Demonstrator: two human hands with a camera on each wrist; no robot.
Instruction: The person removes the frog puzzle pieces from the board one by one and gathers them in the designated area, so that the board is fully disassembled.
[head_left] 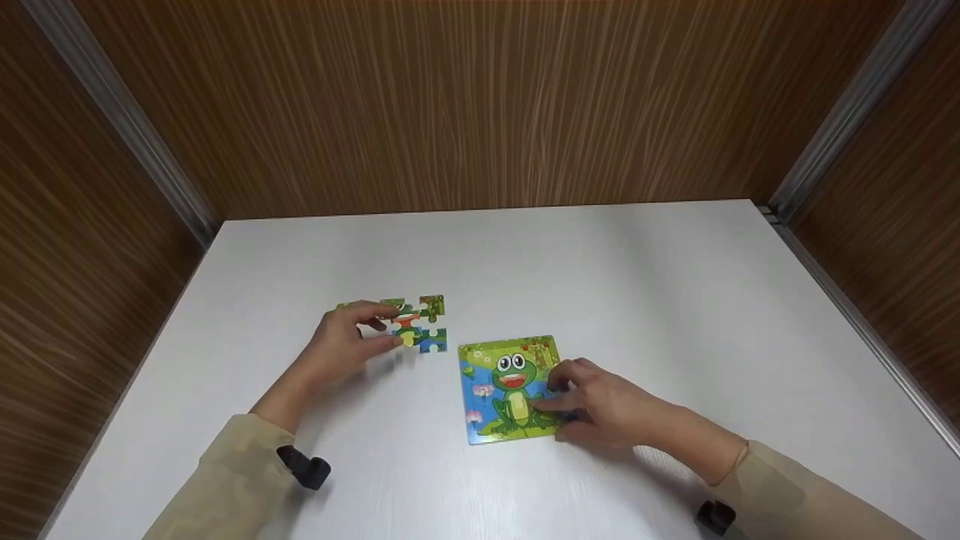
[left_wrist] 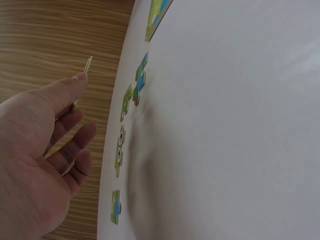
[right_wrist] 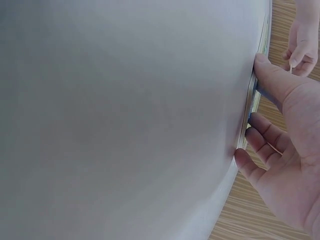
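Note:
My left hand [head_left: 349, 334] pinches a jigsaw piece [head_left: 406, 321] with a red mouth and green-yellow print between thumb and fingers. Seen edge-on in the left wrist view, this piece [left_wrist: 89, 64] is above the table. Around the left hand lie several loose jigsaw pieces [head_left: 433, 342], one with eyes [left_wrist: 120, 150]. To their right sits a square frog puzzle board [head_left: 487, 367], flat on the table. My right hand [head_left: 604, 405] grips the board's right side; its thumb is at the near corner and one finger lies over the frog. Part of that side is hidden.
The white table [head_left: 675, 300] carries the board and pieces. Behind it rises a brown wood-grain panel [head_left: 480, 105], with similar panels on the left and right. Dark wrist cameras [head_left: 304, 466] sit at both sleeves.

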